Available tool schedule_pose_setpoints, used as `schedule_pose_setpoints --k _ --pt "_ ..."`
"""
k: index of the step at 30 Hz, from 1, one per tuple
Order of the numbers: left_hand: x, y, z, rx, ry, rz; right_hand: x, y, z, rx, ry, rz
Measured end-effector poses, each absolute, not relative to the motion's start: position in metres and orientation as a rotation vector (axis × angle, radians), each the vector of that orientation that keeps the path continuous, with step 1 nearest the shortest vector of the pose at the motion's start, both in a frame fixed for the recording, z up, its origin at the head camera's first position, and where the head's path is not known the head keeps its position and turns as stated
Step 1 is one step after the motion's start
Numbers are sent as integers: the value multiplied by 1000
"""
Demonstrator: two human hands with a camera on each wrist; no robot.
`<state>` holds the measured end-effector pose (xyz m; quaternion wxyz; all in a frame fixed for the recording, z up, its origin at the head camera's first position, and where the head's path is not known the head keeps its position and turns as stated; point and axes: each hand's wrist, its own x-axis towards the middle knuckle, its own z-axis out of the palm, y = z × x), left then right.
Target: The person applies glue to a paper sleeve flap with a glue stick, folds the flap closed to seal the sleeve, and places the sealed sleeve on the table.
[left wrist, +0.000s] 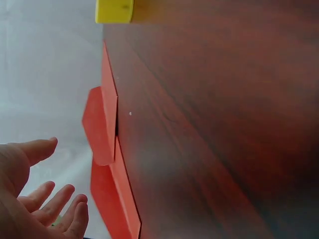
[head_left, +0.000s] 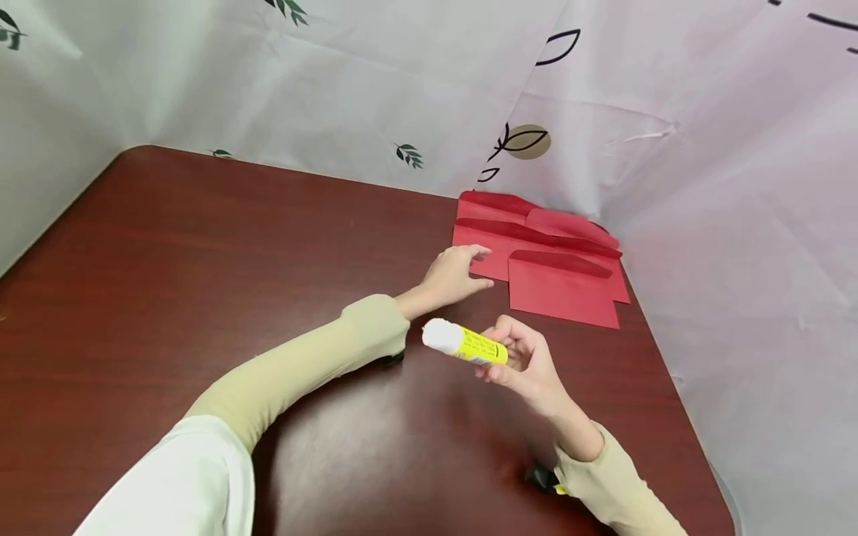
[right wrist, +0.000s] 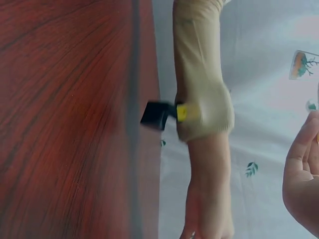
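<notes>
The table [head_left: 234, 290] is dark red-brown, with streaked wood grain, a glossy top and rounded corners. The front envelope [head_left: 563, 296], red, lies on it with its flap [head_left: 563, 263] open on the far side. Behind the front envelope, more red envelopes [head_left: 536, 237] lie overlapping, reaching past it to left and right and back to the table's far edge. Nearer than the front envelope and left of it, pale glare spreads across the tabletop.

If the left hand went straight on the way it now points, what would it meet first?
Probably the red envelopes, ahead of the left hand in the head view. Its height above the table is unclear, so it might pass over them.
</notes>
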<state>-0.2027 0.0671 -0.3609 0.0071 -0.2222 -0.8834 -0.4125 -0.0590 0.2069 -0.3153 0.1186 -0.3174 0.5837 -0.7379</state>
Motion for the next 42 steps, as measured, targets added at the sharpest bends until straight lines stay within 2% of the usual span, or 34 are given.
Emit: schedule_pose_setpoints --k 11,22,36,42 --pt "-241 117 -373 -626 -2870 -1218 -56 220 -311 -947 1683 -2187" --pt "-265 142 -385 -489 -2902 -1250 -55 229 -312 -948 1704 -2220" --pt "-272 149 -389 -475 -2902 -1164 -57 232 -315 -934 1708 -2257" --pt "-269 147 -386 -469 -2878 -1292 -58 234 -316 -892 1772 -2254"
